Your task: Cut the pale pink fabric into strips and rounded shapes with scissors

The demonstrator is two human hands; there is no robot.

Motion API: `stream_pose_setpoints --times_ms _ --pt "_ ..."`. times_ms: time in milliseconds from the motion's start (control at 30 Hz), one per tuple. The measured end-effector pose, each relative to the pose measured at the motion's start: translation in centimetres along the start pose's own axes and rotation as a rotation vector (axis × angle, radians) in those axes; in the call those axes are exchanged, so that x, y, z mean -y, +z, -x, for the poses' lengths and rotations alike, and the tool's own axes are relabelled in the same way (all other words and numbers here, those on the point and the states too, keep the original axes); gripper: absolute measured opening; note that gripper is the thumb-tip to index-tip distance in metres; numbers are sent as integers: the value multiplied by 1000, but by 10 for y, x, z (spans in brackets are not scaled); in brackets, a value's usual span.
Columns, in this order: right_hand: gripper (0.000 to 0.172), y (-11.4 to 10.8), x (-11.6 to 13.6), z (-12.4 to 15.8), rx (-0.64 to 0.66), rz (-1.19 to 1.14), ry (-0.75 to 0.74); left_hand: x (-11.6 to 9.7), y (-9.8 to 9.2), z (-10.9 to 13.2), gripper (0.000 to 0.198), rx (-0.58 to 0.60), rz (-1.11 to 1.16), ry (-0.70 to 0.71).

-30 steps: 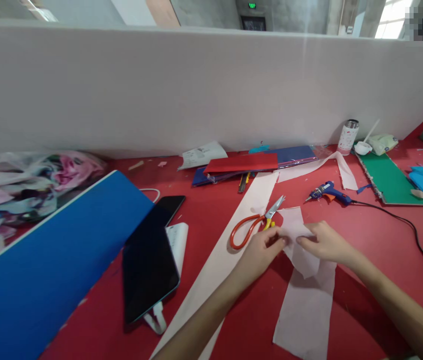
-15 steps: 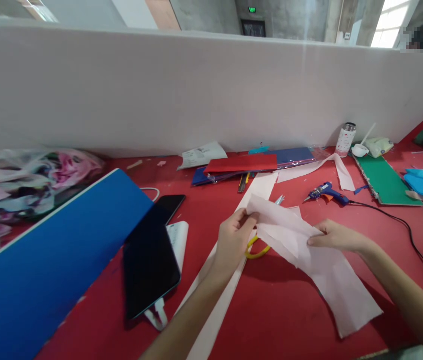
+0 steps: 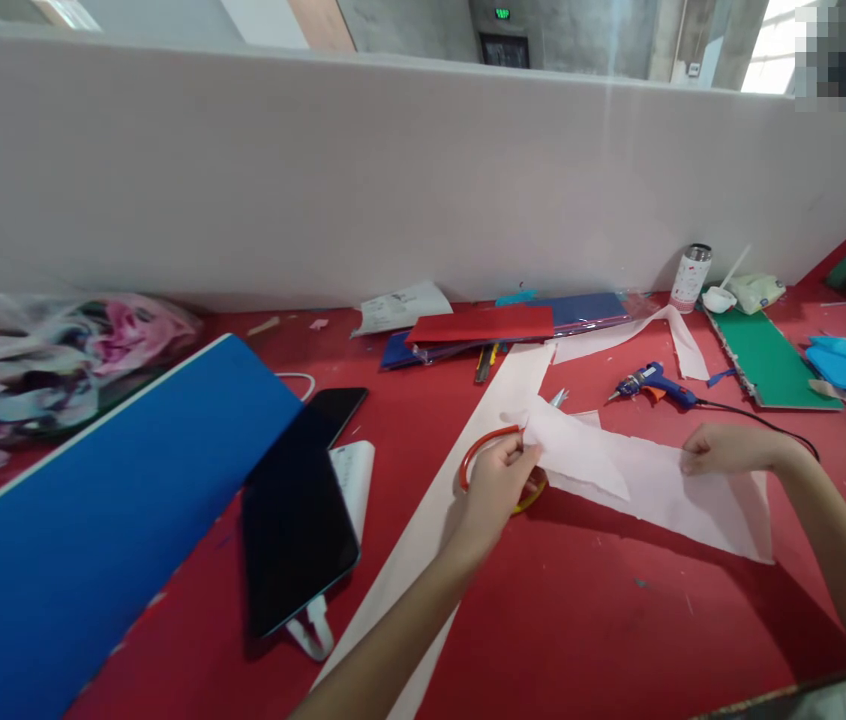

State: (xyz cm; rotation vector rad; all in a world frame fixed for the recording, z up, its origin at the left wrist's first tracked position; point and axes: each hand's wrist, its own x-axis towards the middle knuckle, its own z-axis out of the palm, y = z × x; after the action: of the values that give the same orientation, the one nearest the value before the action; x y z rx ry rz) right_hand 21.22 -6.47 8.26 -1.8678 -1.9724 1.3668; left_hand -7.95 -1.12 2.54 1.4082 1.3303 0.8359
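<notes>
A pale pink strip of fabric or thin paper (image 3: pixel 648 480) stretches between my two hands above the red table. My left hand (image 3: pixel 502 480) pinches its left end, where the strip is folded over. Further along, my right hand (image 3: pixel 727 450) grips the upper edge near the right end. Scissors (image 3: pixel 487 437) with red and yellow handle loops lie under my left hand and the strip, partly hidden, their blade tip showing above. Beneath my left forearm a long pale pink strip (image 3: pixel 479 430) runs diagonally across the table.
A blue glue gun (image 3: pixel 652 382) with a black cord lies to the right, near a green board (image 3: pixel 775 360). Left are a black tablet (image 3: pixel 299 540), a white power bank (image 3: pixel 353 480) and a large blue board (image 3: pixel 115 500). Red folders (image 3: pixel 483 325) and a bottle (image 3: pixel 691 277) stand along the partition.
My right hand has moved right and slightly up, drawing the strip's free end up and out. My left hand has shifted slightly right, uncovering the scissors' red handle loop.
</notes>
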Motion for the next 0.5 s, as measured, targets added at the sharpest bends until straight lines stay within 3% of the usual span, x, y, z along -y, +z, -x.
stream_pose_setpoints --times_ms 200,400,500 --pt "27 -5 -23 6 -36 280 101 -4 15 15 17 97 -15 -39" --pt "18 3 -29 15 -118 450 232 1 22 17 12 206 -33 -111" --pt "13 9 -28 14 -250 521 273 2 23 16 9 245 -35 -137"
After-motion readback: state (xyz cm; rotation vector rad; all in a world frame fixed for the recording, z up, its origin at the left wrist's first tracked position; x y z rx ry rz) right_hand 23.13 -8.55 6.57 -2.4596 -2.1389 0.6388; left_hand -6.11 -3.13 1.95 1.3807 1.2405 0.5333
